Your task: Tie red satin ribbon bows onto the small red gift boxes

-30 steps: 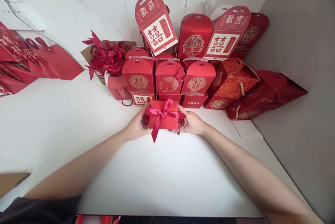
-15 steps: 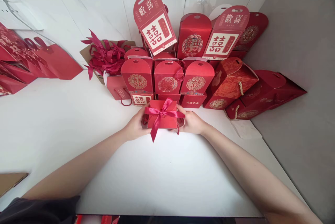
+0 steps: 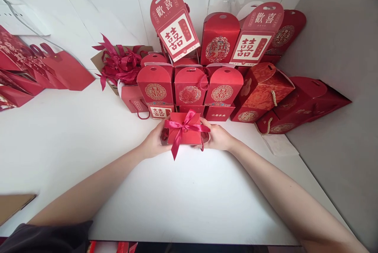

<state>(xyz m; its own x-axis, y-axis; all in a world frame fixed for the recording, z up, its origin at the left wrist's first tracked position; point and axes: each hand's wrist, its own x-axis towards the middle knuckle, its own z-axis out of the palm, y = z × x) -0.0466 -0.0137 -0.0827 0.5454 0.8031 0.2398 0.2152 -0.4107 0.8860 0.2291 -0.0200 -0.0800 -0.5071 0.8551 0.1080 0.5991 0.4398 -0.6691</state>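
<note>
A small red gift box (image 3: 191,136) is held between my two hands in front of the stacked boxes. A dark pink satin ribbon (image 3: 176,142) is tied in a bow across its top, one tail hanging over the near edge. My left hand (image 3: 155,141) grips the box's left side, and my right hand (image 3: 217,136) grips its right side; fingers partly hide behind the box. A twisted red cord handle (image 3: 202,144) shows near my right fingers. Just behind stand red boxes with gold round emblems, such as the middle box (image 3: 189,81).
A heap of pink ribbons (image 3: 121,66) sits in a brown container at the back. Flat red bags (image 3: 69,69) lean at the left wall. More red boxes (image 3: 261,87) stand along the right. A cardboard piece (image 3: 14,205) lies on the white table (image 3: 189,201) at front left.
Both hands still hold the bowed box in nearly the same place. The whole view has shifted very slightly; nothing was taken or let go.
</note>
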